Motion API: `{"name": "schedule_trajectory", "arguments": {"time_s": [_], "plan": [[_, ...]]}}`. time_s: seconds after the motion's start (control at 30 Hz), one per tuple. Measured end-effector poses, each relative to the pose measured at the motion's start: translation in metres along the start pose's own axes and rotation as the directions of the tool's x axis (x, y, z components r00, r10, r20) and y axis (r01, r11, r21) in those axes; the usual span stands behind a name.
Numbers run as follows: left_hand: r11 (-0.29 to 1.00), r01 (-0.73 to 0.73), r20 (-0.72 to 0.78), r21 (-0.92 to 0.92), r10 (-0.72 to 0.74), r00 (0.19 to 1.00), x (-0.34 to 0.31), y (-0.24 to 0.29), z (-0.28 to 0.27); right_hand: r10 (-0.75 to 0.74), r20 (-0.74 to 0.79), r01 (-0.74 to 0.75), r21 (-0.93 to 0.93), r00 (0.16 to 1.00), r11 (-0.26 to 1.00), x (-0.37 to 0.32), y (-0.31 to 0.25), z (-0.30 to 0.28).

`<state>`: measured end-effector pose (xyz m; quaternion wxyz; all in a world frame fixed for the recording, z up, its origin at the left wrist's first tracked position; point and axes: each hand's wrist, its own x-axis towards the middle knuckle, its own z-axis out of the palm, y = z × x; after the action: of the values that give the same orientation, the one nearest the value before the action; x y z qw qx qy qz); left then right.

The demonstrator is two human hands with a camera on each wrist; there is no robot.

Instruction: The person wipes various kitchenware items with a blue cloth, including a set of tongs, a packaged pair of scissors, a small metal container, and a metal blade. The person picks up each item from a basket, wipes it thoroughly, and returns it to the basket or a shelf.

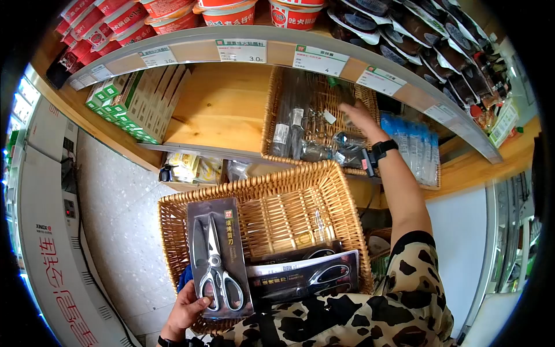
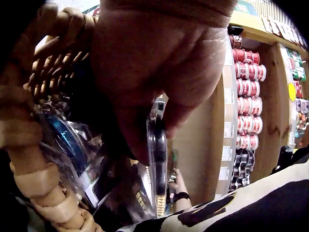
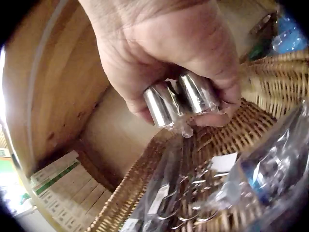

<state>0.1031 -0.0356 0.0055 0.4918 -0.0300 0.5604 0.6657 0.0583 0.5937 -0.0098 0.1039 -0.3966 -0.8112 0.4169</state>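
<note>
My left hand (image 1: pixel 186 309) pinches a pack of kitchen scissors (image 1: pixel 215 260) by its lower edge, thumb on the front. The pack stands upright against the large wicker basket (image 1: pixel 248 181); the left wrist view shows it edge-on. More scissor packs (image 1: pixel 295 283) lie in that basket. My right hand (image 1: pixel 361 121) is over the shelf basket (image 1: pixel 270 104). In the right wrist view its fingers curl round two shiny metal cylinders (image 3: pixel 163 106) in clear plastic. Below them lie bagged metal hooks or rings (image 3: pixel 188 200) and dark plastic-wrapped items (image 1: pixel 298 118).
A shelf edge with price tags (image 1: pixel 321 59) arches above the right forearm. Red tubs (image 1: pixel 228 14) and dark packets (image 1: pixel 399 40) stand on it. Green-and-white boxes (image 1: pixel 141 101) are stacked at left. Blue-topped bottles or packs (image 1: pixel 410 147) sit right of the shelf basket.
</note>
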Motion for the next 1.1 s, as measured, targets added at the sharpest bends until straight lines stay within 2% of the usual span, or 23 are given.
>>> {"name": "schedule_trajectory", "arguments": {"time_s": [0.03,0.1,0.17,0.2,0.3,0.5,0.63,0.7,0.8,1.0,1.1], "plan": [[1.000,0.007,0.002,-0.006,-0.007,1.000,-0.001,0.001,0.001,-0.040,0.052,0.040,-0.001,0.998,0.999,-0.006,-0.010,0.008],[1.000,0.013,0.006,-0.017,-0.012,1.000,-0.001,0.004,0.004,-0.026,0.042,0.025,0.018,0.999,1.000,0.008,-0.008,0.035],[1.000,0.007,0.014,-0.003,-0.007,1.000,-0.003,0.001,0.001,-0.117,0.067,0.121,-0.067,0.991,0.990,0.012,-0.018,0.056],[1.000,0.007,0.005,-0.009,-0.007,1.000,-0.003,0.001,0.002,-0.042,0.126,0.060,-0.141,0.991,0.988,-0.001,-0.041,0.056],[1.000,0.012,-0.018,0.024,-0.012,1.000,-0.005,-0.001,0.005,-0.145,0.051,0.152,-0.187,0.988,0.971,0.025,-0.032,0.084],[0.999,0.015,-0.025,0.046,-0.014,1.000,-0.008,0.000,0.004,0.027,0.186,0.019,-0.242,0.982,0.970,0.028,-0.042,0.087],[0.999,0.013,-0.024,0.036,-0.012,1.000,-0.008,-0.001,0.005,-0.018,0.157,0.071,-0.340,0.987,0.938,0.029,-0.034,0.095],[1.000,0.013,-0.023,0.029,-0.012,1.000,-0.008,-0.001,0.005,0.001,0.197,0.058,-0.295,0.980,0.954,0.020,-0.038,0.093],[1.000,0.010,-0.019,0.024,-0.009,1.000,-0.008,-0.001,0.005,0.104,0.352,0.017,-0.325,0.930,0.946,0.011,-0.057,0.084],[0.996,0.025,-0.027,0.081,-0.023,0.999,-0.008,0.004,0.009,0.023,0.293,0.049,-0.237,0.956,0.970,0.016,-0.042,0.065],[0.998,-0.015,0.055,0.062,0.012,0.998,-0.007,-0.001,0.000,-0.010,0.357,0.049,-0.101,0.934,0.994,-0.004,-0.066,0.032]]}}
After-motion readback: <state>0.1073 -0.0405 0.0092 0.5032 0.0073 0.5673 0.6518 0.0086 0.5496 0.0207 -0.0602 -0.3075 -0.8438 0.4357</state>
